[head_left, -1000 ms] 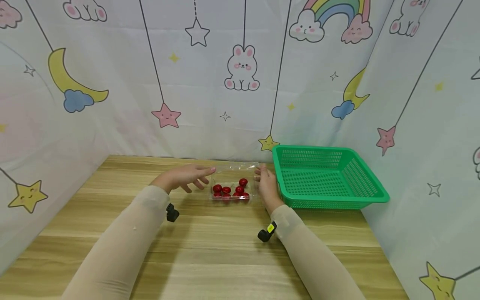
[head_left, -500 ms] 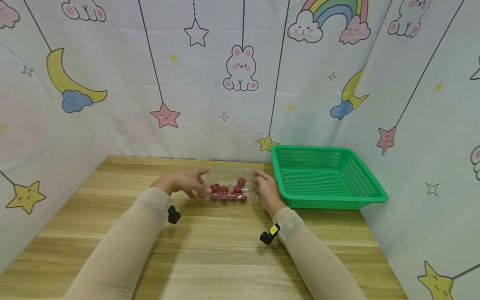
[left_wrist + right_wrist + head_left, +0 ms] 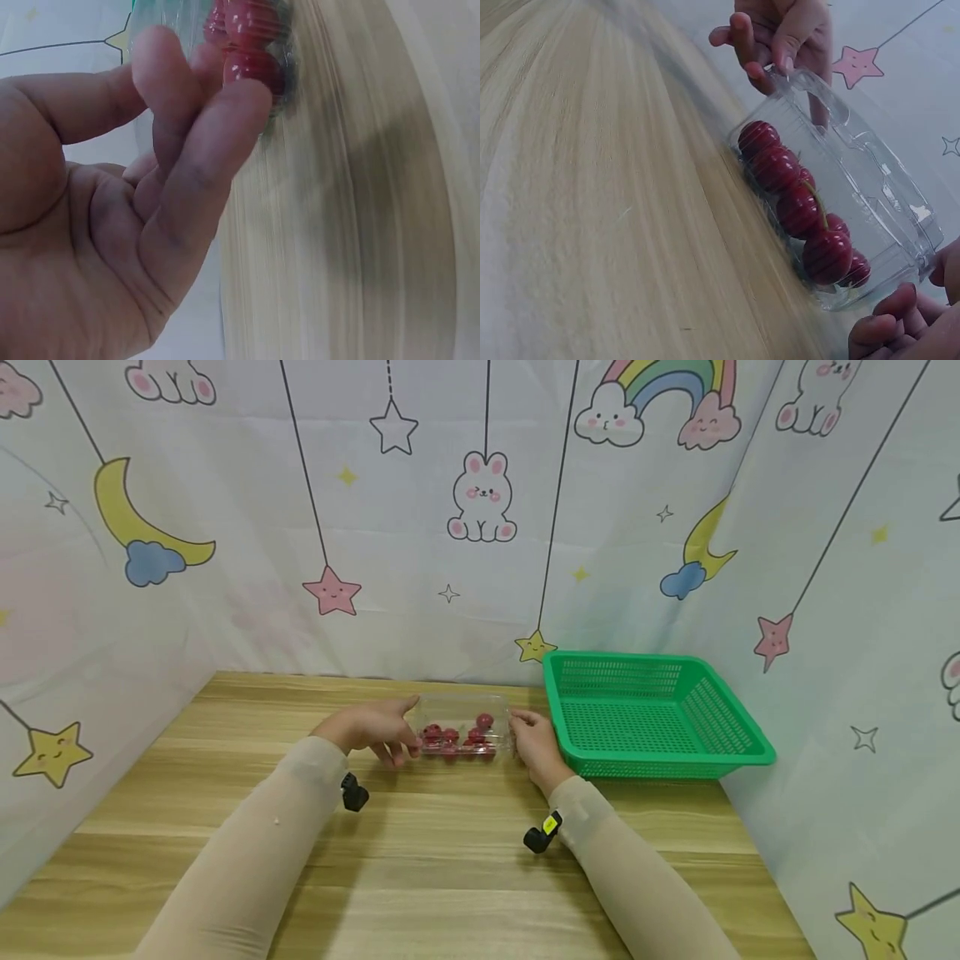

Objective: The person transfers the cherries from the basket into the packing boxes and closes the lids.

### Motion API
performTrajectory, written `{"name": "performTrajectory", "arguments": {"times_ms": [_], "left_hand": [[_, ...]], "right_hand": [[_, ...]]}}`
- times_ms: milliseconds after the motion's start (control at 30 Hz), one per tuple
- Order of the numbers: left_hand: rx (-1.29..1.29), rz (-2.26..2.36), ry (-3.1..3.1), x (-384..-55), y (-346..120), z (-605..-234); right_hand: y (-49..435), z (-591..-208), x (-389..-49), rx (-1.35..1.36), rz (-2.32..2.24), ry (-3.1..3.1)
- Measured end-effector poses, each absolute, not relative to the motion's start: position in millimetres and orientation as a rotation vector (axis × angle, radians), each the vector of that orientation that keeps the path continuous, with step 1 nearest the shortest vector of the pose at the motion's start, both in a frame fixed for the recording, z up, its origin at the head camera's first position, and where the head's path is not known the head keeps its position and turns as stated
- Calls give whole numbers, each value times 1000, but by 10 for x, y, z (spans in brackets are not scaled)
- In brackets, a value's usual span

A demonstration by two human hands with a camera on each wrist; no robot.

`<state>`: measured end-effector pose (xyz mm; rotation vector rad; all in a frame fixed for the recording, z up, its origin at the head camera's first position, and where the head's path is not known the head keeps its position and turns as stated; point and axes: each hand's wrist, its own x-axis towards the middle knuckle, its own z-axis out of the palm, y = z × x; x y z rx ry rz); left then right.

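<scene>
A clear plastic clamshell box (image 3: 463,704) lies on the table with several red cherries (image 3: 776,168) inside. Its lid is down over the fruit, and a green stem shows among them in the right wrist view. My left hand (image 3: 375,727) is at the box's left end, thumb at the lid's rim and curled fingers lower down against the corner. At the opposite end, my right hand (image 3: 536,745) pinches the edge between thumb and fingers. The left wrist view shows the left fingers (image 3: 202,165) bent in front of the box, partly covering it.
A green perforated plastic basket (image 3: 660,764) stands just right of the right hand, near the back wall. Behind the wooden table (image 3: 450,877) hangs a white cloth (image 3: 412,543) with printed rabbits and stars. Both wrists carry small black cameras.
The box's clear lid, raised at the back a second ago, has come down over the cherries. My left hand has closed in from beside the box onto its left end; the right stays at its end.
</scene>
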<state>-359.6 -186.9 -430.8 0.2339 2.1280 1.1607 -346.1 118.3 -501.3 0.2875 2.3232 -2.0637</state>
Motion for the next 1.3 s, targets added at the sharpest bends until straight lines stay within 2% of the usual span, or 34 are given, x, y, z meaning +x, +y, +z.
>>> {"name": "performTrajectory", "arguments": {"times_ms": [300, 567, 1300], "left_hand": [[150, 1184, 2189, -3615, -1809, -4344], [83, 1214, 2193, -3651, -1788, -4350], [82, 1182, 2195, -3662, -1774, -4332]], "right_hand": [[1210, -4966, -3423, 291, -1943, 2327], [1236, -4878, -3377, 181, -1872, 2287], [1248, -4891, -3360, 94, -1786, 2317]]}}
